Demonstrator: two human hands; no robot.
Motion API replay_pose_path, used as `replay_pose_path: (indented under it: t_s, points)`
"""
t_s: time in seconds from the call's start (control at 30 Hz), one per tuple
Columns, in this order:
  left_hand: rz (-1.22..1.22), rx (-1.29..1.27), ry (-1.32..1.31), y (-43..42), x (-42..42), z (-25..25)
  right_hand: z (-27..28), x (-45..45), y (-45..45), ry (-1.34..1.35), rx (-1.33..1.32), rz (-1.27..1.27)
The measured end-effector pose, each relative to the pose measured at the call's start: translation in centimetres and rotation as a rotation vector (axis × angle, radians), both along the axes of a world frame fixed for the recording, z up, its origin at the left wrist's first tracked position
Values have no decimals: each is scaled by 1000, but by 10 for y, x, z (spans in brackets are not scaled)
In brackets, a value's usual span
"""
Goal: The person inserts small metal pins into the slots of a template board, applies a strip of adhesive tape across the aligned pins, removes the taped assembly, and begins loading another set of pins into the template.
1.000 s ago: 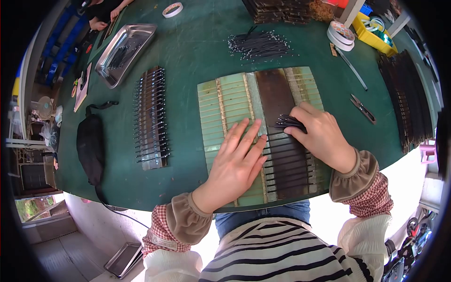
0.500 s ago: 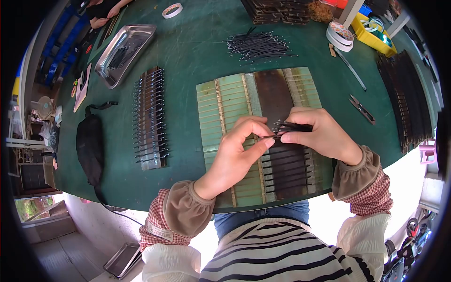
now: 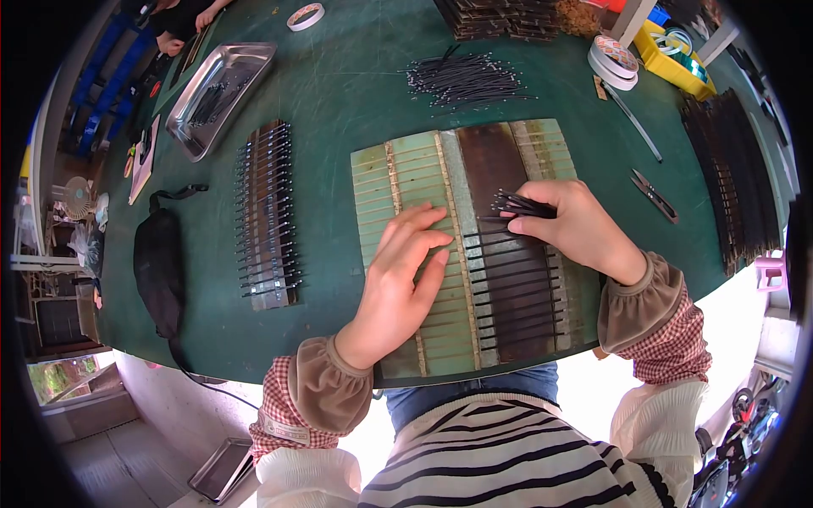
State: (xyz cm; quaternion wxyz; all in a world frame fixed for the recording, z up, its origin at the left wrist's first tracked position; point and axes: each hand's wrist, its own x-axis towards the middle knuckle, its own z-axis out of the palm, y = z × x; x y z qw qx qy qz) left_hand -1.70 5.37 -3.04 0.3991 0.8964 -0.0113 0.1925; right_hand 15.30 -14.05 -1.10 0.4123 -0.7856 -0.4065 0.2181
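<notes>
Pinching a bundle of black wires [image 3: 527,205] between thumb and fingers, the right hand [image 3: 580,227] hovers over the dark strip of the grooved board [image 3: 436,313]; the left hand [image 3: 394,288], fingers loosely spread, lies on its green side.

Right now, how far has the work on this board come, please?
Apparently done: black strands lie in spaced rows across the lower dark strip. In progress: the right hand holds a bundle over the strip; the left hand is open on the board. Probably remaining: the strip's upper part, where no strands lie. A loose pile sits beyond the board.
</notes>
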Motion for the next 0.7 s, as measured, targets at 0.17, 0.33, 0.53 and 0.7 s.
replay_pose_path:
  t_s: [0.17,0.33,0.53,0.7]
  points:
    - [-57,190,18,-6,1,1,-1,-5,3,-149,-26,9]
    - [-96,432,63,-14,-1,4,2,-17,3,-417,-132,-51]
    - [-83,53,31,-5,3,6,12,-1,-24,-164,-26,-68]
    - [-149,-344,190,-3,27,14,27,-4,-9,-3,69,114]
